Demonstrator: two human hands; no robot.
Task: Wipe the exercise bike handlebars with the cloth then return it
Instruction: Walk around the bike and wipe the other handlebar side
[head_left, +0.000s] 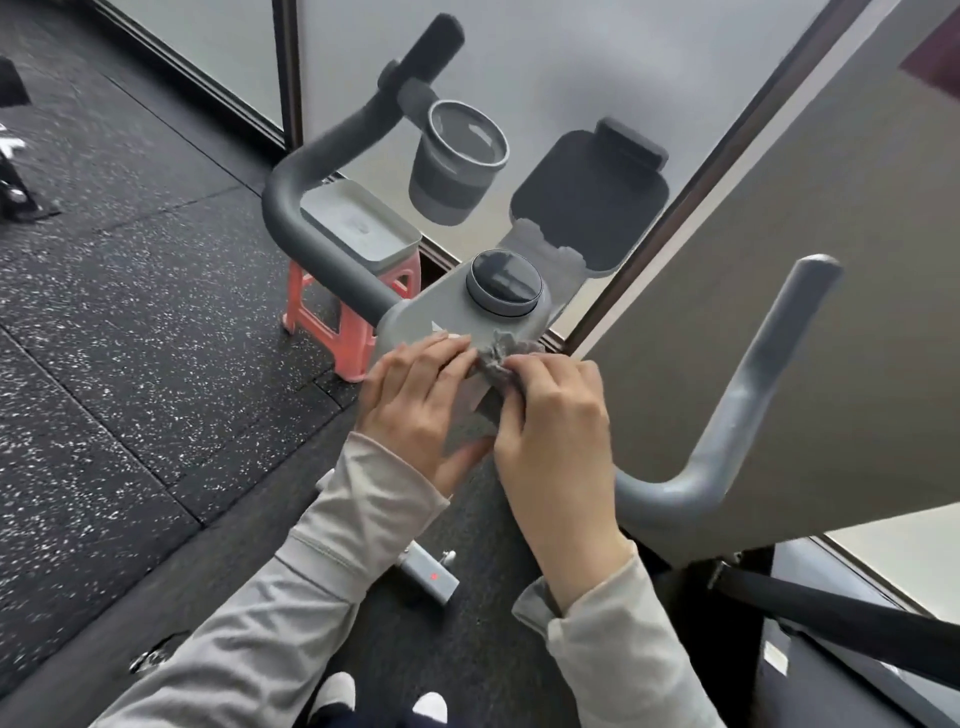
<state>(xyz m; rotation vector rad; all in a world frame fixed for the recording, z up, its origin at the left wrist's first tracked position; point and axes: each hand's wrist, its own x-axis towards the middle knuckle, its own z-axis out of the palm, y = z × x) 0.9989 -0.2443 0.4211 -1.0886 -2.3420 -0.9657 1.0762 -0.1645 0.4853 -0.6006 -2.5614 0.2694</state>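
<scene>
A crumpled grey cloth sits bunched at the near edge of the bike's grey console, just below the round black knob. My right hand pinches the cloth with curled fingers. My left hand lies beside it, its fingers touching the cloth's left side and the console edge. The left handlebar curves up and away to a black foam grip. The right handlebar rises at the right.
A cup holder and a dark tablet holder stand beyond the console. A pink stool carrying a grey tray stands on the speckled black floor by the glass wall. A grey panel is at the right.
</scene>
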